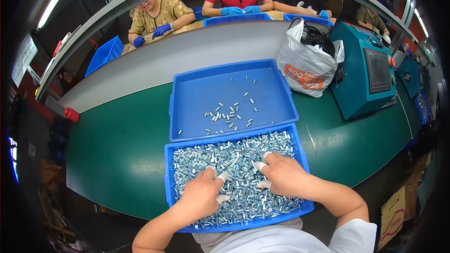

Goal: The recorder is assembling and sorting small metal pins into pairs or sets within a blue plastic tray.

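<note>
A blue tray [169, 178] right in front of me is full of small shiny metal cylinders [211, 157]. My left hand [202, 195] rests palm down on the pile at the tray's lower left, fingers spread, white finger cots on the tips. My right hand [282, 174] lies on the pile at the right, its fingers also capped and spread among the parts. Whether either hand pinches a part is hidden. Behind it sits a second blue tray [187, 89] holding only a scatter of the same cylinders [228, 112].
The trays stand on a green bench [117, 150]. A white plastic bag [307, 61] and a teal machine with a screen [370, 75] stand at the right. Beyond a grey divider [178, 51], several people in blue gloves work at blue bins.
</note>
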Available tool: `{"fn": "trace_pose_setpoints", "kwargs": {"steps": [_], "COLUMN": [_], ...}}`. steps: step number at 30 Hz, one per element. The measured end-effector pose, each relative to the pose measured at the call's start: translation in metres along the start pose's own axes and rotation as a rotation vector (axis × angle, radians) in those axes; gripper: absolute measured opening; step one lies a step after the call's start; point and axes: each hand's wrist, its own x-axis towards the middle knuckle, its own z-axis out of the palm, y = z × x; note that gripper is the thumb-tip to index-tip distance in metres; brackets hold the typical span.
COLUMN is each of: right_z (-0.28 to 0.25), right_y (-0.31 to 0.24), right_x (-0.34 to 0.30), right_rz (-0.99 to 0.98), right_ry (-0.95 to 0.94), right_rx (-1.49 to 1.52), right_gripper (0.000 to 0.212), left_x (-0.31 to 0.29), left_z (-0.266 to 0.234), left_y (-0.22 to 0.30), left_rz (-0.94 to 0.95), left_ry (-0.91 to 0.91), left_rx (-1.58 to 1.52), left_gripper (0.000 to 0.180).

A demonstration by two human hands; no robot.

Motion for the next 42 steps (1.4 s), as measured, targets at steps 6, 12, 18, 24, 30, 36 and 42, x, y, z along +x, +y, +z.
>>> {"fn": "trace_pose_setpoints", "kwargs": {"steps": [6, 12, 18, 24, 30, 36, 42], "right_z": [0.000, -0.009, -0.005, 0.006, 0.015, 0.003, 0.010], "right_y": [-0.006, -0.015, -0.013, -0.015, 0.002, 0.009, 0.010], "right_x": [0.011, 0.021, 0.016, 0.016, 0.021, 0.022, 0.024], "right_rz": [-0.017, -0.054, -0.087, -0.182, -0.193, -0.140, -0.178], "right_ry": [-0.037, -0.105, -0.014, -0.038, 0.009, 0.105, 0.151], "right_rx": [-0.037, 0.089, 0.068, 0.009, 0.137, 0.366, 0.426], "right_gripper": [0.038, 0.033, 0.034, 0.037, 0.039, 0.027, 0.028], "left_x": [0.014, 0.030, 0.022, 0.015, 0.022, 0.028, 0.022], "left_z": [0.006, 0.018, 0.012, 0.015, 0.016, 0.009, 0.018], "left_y": [0.002, -0.013, -0.016, -0.004, -0.010, -0.011, -0.017], "left_rz": [0.000, 0.117, 0.152, 0.164, 0.148, 0.105, 0.069], "left_ry": [-0.059, -0.079, -0.026, -0.019, -0.052, 0.061, 0.114], "left_rx": [-0.054, -0.034, -0.117, -0.078, -0.103, -0.213, -0.243], "left_gripper": [0.045, 0.043, 0.033, 0.023, 0.017, 0.015, 0.024]}}
